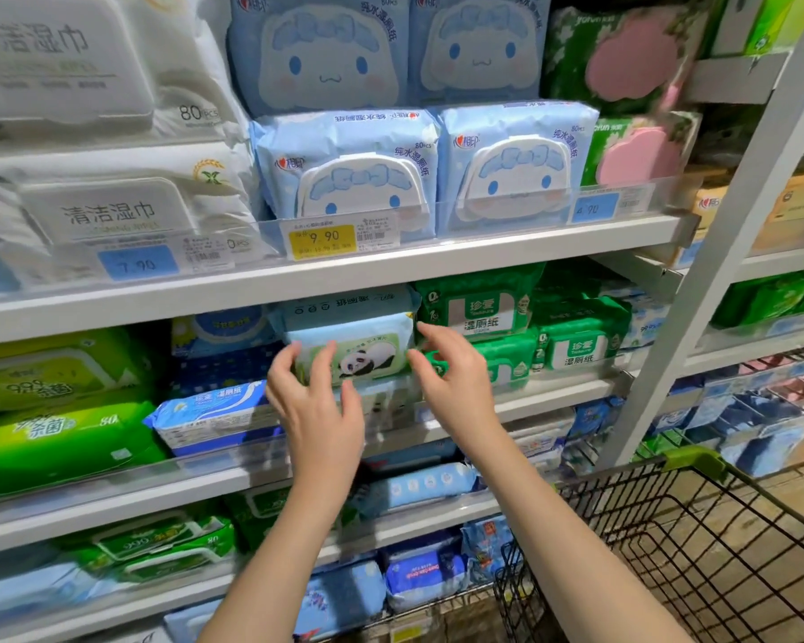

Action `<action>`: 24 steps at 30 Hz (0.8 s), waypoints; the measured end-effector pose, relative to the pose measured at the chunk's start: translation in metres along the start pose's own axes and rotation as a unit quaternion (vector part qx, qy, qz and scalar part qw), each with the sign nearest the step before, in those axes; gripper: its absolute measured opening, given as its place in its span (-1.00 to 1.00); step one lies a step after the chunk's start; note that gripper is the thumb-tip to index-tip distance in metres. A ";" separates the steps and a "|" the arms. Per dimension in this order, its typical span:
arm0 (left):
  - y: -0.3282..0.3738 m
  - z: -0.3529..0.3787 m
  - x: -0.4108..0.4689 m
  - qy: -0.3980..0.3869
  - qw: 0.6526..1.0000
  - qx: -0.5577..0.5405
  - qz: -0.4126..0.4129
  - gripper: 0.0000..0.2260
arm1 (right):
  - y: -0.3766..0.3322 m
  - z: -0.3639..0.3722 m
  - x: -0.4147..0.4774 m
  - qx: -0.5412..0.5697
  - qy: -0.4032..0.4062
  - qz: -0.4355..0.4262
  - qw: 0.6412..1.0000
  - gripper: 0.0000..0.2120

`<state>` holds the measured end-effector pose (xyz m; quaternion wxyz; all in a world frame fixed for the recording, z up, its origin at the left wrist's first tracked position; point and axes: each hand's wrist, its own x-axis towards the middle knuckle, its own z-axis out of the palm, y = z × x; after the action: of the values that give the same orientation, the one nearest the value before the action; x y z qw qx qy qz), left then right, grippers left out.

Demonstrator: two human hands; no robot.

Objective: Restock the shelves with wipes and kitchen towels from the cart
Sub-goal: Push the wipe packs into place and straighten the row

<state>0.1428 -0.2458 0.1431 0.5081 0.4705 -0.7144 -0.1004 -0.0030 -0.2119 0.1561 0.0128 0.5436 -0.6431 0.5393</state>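
- Wipes pack with a panda picture (367, 338) is seen on the middle shelf (576, 387), lying flat with its lid facing near, under a second pale blue pack (344, 306).
- The left hand (319, 410) is held in front of the pack's left half; its fingers (323, 364) are spread and loosely curved, gripping nothing.
- The right hand (458, 382) is held at the pack's right edge, its fingers (430, 334) likewise spread and unclenched.
- Whether any fingertip actually touches the wrapper cannot be told; the pack is framed between the two hands.
- Green packs (483, 308) are stacked just right of the panda pack, and a blue-and-white pack (210, 415) lies to its left.
- A wire cart (646, 512) is seen near right, below the right forearm.
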 end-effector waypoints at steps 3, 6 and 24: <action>-0.006 -0.006 0.003 -0.037 0.996 -0.068 -0.037 -0.61 | -0.007 0.012 -0.002 0.017 -0.025 0.013 0.999 -0.52; -0.011 -0.007 0.004 -0.058 0.995 -0.078 -0.031 -0.54 | -0.010 0.017 -0.006 0.023 -0.026 0.031 0.999 -0.46; -0.013 -0.037 0.008 -0.172 0.984 -0.040 -0.014 -0.44 | -0.017 0.027 -0.015 -0.054 -0.019 0.037 0.998 -0.35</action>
<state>0.1801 -0.2465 0.1572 0.3947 0.4356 -0.7797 -0.2158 0.0308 -0.2177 0.1478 0.0106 0.5281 -0.6910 0.4934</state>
